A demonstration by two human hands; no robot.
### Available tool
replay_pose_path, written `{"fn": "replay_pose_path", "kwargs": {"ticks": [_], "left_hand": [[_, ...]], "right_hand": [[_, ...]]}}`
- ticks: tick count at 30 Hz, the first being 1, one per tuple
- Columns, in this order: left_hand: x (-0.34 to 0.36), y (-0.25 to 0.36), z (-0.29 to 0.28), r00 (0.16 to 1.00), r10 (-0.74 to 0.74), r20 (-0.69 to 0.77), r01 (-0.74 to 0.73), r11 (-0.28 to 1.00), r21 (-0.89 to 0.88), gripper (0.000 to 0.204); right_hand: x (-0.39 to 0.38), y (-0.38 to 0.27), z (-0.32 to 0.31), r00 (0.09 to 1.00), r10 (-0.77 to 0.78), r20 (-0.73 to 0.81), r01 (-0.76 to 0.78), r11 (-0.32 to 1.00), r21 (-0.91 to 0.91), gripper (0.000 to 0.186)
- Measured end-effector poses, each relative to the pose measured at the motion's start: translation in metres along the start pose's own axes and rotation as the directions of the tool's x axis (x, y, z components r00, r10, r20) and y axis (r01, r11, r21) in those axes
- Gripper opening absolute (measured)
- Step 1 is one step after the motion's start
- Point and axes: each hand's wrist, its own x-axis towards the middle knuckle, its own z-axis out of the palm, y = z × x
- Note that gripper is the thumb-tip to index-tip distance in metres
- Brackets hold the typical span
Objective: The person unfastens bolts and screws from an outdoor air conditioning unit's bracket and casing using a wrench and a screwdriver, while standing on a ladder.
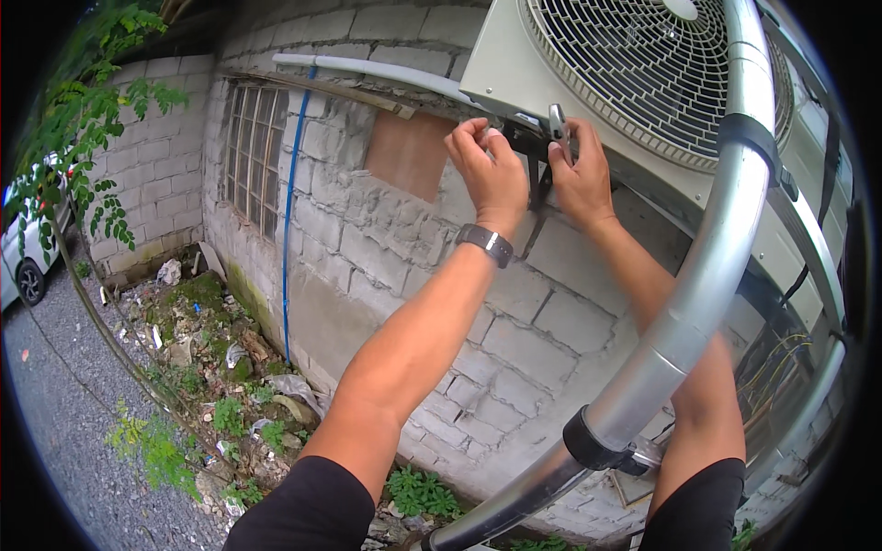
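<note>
Both my arms reach up to the lower corner of a beige outdoor air-conditioner unit (501, 66). My right hand (585, 184) grips a shiny metal wrench-like tool (556, 119), whose rounded end sticks up past the thumb, close to the unit's lower edge. Beside it, my left hand (496, 179) has its fingers curled in a pinch near the dark metal bracket (530, 142) beneath the unit. What lies between those fingertips, if anything, is too small to make out. A dark-banded watch (485, 243) is on my left wrist. The fastening point at the bracket is partly hidden.
A thick silver ladder rail (680, 321) with black clamps curves in front of my right arm. Behind stands a grey block wall (367, 248) with a blue pipe (292, 202) and a barred window (253, 151). Below lie rubble and plants (211, 367); a white car (32, 239) is far left.
</note>
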Motion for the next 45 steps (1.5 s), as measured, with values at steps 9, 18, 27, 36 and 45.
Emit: {"fn": "replay_pose_path", "kwargs": {"ticks": [9,18,27,36,45], "left_hand": [[0.083,0.001,-0.011,0.622,0.234,0.747,-0.501,0.853,0.149,0.035],[0.095,0.012,-0.014,0.528,0.126,0.84,-0.512,0.836,0.197,0.034],[0.095,0.019,-0.012,0.515,0.064,0.855,-0.496,0.836,0.236,0.034],[0.096,0.014,-0.016,0.552,0.083,0.83,-0.473,0.851,0.229,0.034],[0.096,0.015,-0.019,0.556,0.051,0.83,-0.43,0.872,0.234,0.034]], "right_hand": [[-0.027,-0.016,0.027,0.657,0.488,0.574,-0.753,0.397,0.525,0.054],[-0.017,-0.032,0.012,0.731,0.449,0.514,-0.681,0.526,0.509,0.046],[-0.003,-0.028,0.027,0.601,0.53,0.599,-0.799,0.384,0.462,0.041],[-0.009,-0.031,0.029,0.589,0.567,0.577,-0.808,0.392,0.44,0.033],[-0.014,-0.033,0.022,0.649,0.579,0.494,-0.761,0.506,0.407,0.041]]}}
